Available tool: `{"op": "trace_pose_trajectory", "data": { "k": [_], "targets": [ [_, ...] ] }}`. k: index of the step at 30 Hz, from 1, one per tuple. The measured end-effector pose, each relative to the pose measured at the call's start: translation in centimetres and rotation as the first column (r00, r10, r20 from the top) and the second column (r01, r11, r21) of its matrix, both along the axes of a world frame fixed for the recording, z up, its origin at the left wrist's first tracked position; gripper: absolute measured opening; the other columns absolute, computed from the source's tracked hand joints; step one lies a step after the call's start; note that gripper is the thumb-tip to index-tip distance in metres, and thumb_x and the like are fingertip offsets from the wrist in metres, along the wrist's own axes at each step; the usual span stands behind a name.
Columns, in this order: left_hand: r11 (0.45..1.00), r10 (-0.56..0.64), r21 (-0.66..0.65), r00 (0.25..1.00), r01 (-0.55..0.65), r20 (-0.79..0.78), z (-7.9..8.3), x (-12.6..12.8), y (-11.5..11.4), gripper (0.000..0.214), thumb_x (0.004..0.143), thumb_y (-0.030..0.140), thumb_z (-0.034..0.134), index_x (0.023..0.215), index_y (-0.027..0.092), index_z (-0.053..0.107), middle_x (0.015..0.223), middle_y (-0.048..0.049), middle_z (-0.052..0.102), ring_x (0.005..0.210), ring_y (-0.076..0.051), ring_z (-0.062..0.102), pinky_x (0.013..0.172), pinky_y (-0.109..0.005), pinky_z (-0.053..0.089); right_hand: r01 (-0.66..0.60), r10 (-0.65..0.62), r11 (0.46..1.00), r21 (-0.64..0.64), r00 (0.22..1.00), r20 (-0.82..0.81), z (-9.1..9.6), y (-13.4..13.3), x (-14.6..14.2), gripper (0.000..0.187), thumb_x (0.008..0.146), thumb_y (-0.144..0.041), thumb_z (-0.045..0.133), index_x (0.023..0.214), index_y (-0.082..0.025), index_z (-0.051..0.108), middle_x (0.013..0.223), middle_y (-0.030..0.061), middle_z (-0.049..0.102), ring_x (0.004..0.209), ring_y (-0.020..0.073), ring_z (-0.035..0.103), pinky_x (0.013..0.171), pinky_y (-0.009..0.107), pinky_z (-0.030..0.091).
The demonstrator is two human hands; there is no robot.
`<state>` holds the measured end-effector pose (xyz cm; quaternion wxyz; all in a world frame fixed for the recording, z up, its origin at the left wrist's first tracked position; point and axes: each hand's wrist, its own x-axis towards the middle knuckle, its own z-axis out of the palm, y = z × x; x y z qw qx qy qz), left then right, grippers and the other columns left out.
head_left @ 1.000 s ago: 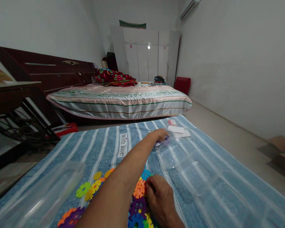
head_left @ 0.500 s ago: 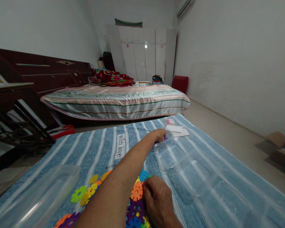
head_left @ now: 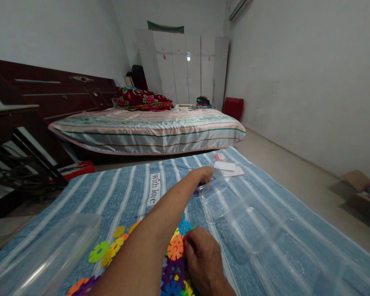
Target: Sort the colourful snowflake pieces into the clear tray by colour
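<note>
**Left hand.** The left hand (head_left: pixel 205 174) is extended forward, arm fully stretched across the blue striped sheet (head_left: pixel 126 193). It rests at the far end of the clear compartment tray (head_left: pixel 265 236). The fingers bend downward over a purple piece (head_left: pixel 199 190), which lies at the tray's far rim. The fingertips are hidden, so it cannot be told whether the grip is closed on the piece or only touching it.

**Right hand.** The right hand (head_left: pixel 203 261) lies close to the body, knuckles up, on the pile of coloured discs (head_left: pixel 172 279). Its fingers are curled narrow against an orange disc (head_left: pixel 175 248). Contact is visible; whether the grip pinches the disc cannot be told.

**Work items.**
- The pile of coloured discs sits on the sheet between the two forearms, just left of the tray's near half.
- Loose discs trail to the left, among them a green disc (head_left: pixel 98 251).
- The tray runs diagonally from the near right to the left hand (its compartments look bare).

**Surroundings.**
- A clear plastic bin (head_left: pixel 43 255) stands at the near left.
- White cards (head_left: pixel 224 166) lie just beyond the tray.
- A "With love" label (head_left: pixel 154 188) is on the sheet.
- A second bed (head_left: pixel 147 131) and a white wardrobe (head_left: pixel 185 70) stand behind.
</note>
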<state>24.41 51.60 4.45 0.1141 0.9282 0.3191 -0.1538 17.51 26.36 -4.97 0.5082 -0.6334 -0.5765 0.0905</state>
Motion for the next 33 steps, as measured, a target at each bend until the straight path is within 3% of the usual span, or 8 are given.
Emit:
{"op": "trace_pose_trajectory", "data": {
  "k": [6, 11, 17, 33],
  "targets": [
    [0.997, 0.021, -0.078, 1.0, -0.021, 0.008, -0.1, 0.0, 1.1, 0.075, 0.056, 0.017, 0.076, 0.129, 0.022, 0.066, 0.108, -0.0043, 0.075, 0.089, -0.02, 0.067, 0.076, -0.027, 0.054, 0.006, -0.006, 1.0, -0.002, 1.0, 0.005, -0.2, 0.1, 0.0, 0.019, 0.085, -0.01, 0.049, 0.078, -0.024, 0.06, 0.073, -0.0003, 0.064, 0.069, 0.0163, 0.058, 0.062, 0.027, 0.034],
    [0.997, 0.009, -0.074, 0.999, -0.005, 0.051, -0.2, 0.4, 0.8, 0.051, 0.064, 0.023, 0.072, 0.115, 0.019, 0.075, 0.103, -0.0042, 0.076, 0.091, -0.02, 0.068, 0.08, -0.025, 0.052, -0.002, 0.002, 1.0, 0.009, 1.0, 0.008, -0.2, 0.1, 0.1, 0.019, 0.086, -0.01, 0.047, 0.078, -0.024, 0.059, 0.072, 0.0, 0.063, 0.068, 0.0163, 0.058, 0.063, 0.027, 0.034],
    [0.999, -0.016, -0.027, 0.997, 0.018, 0.07, -0.8, 1.0, 0.4, 0.032, 0.063, 0.017, 0.07, 0.094, 0.017, 0.079, 0.089, -0.0043, 0.076, 0.084, -0.021, 0.065, 0.08, -0.028, 0.051, 0.008, -0.008, 1.0, 0.007, 1.0, 0.016, 0.0, 0.1, 0.1, 0.018, 0.085, -0.01, 0.049, 0.076, -0.023, 0.058, 0.072, 0.0002, 0.063, 0.067, 0.0163, 0.057, 0.061, 0.027, 0.032],
    [0.999, 0.0, -0.051, 0.999, 0.003, 0.053, -0.4, 0.2, 0.5, 0.035, 0.062, 0.025, 0.079, 0.096, 0.017, 0.081, 0.086, -0.005, 0.077, 0.077, -0.019, 0.065, 0.075, -0.028, 0.051, 0.019, -0.02, 1.0, 0.014, 0.997, 0.068, -0.3, 0.1, 0.1, 0.018, 0.085, -0.01, 0.047, 0.075, -0.023, 0.056, 0.07, 0.0001, 0.061, 0.065, 0.016, 0.055, 0.06, 0.027, 0.029]
  ]
}}
